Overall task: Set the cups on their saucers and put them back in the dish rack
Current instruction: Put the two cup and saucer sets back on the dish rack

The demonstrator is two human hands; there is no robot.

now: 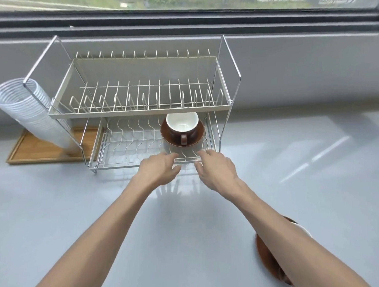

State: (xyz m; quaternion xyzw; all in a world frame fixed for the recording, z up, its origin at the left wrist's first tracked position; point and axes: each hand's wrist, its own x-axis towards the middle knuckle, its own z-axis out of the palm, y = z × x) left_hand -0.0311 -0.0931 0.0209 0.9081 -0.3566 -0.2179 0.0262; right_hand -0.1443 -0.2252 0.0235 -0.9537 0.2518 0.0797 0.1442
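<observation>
No brand, label or legible writing is being shown on any item.

A stack of clear plastic cups (29, 115) is being held tilted in a ring at the left end of the dish rack (140, 101); its base is being hidden behind the rack's wire leg. A wooden tray (45, 149) is being partly covered by that stack and by the rack, so only its left and front portions are being seen.

The rack's upper tier is being shown bare of dishes. On the lower wire shelf (140, 145), toward its right end, a brown cup (181, 125) with a white interior is being carried upright on a brown saucer (197, 136), handle turned toward the viewer; the cup's far rim is being cut off by the upper tier's front rail.

The left hand (158, 170) is being held at the shelf's front edge, fingers loosely spread, fingertips touching or just over the front wire; which of the two cannot be told. The right hand (215, 169) is being held beside it, fingers likewise parted, nothing being pinched.

On the countertop (292, 170) at lower right, a second saucer (266, 257) is being largely hidden by the right forearm; a white edge above it is being glimpsed, too obscured to identify.
</observation>
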